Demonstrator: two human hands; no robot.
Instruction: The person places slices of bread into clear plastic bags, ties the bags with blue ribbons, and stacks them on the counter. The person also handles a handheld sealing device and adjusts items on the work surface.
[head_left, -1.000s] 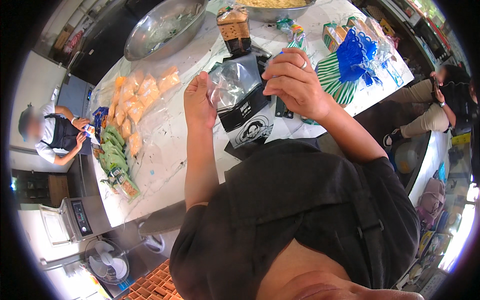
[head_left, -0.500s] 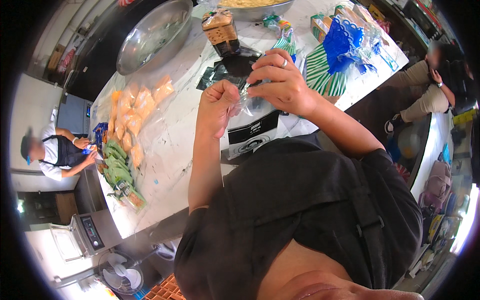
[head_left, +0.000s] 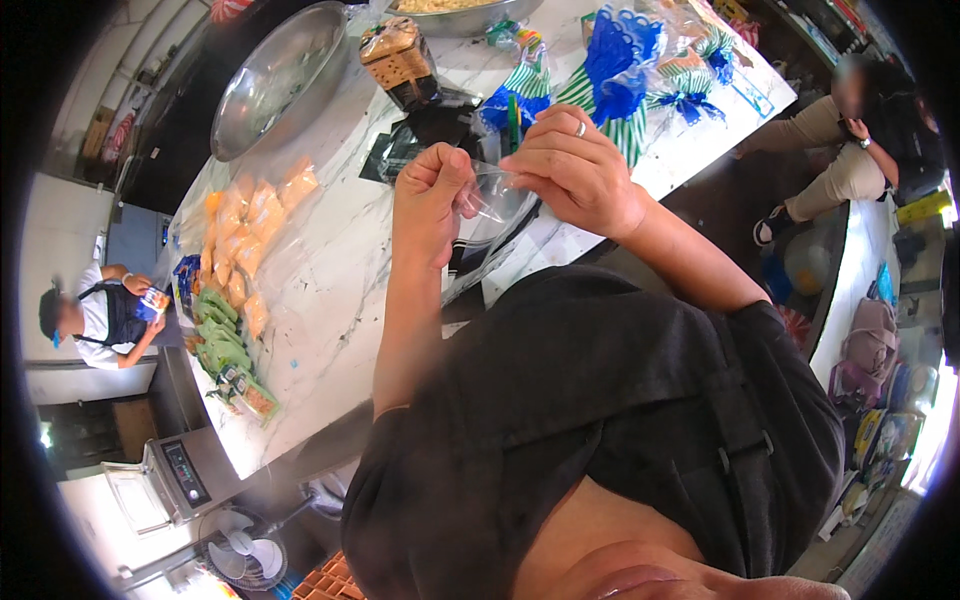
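My left hand (head_left: 430,205) pinches one edge of a clear plastic bag (head_left: 488,192) between thumb and curled fingers. Opposite it, my right hand (head_left: 575,172), with a ring on one finger, grips the other edge, so the thin plastic stretches between the two. Just beyond my left hand lie flat black pouches (head_left: 425,135) on the marble table. Past my right hand are green-and-white striped wrappers (head_left: 625,130) with blue ruffled tops. Behind the pouches stands a brown-and-black patterned package (head_left: 398,62).
A large steel bowl (head_left: 228,120) sits at the far left, and another bowl (head_left: 470,22) holds pale food at the back. Orange packets (head_left: 240,230) and green packets (head_left: 220,335) line the table's left side. One person (head_left: 100,315) stands left; another (head_left: 850,150) sits right.
My view has shifted a little, so the table's things appear farther left. My hands have drawn slightly apart, spreading the clear bag. The person at left has raised the blue packet.
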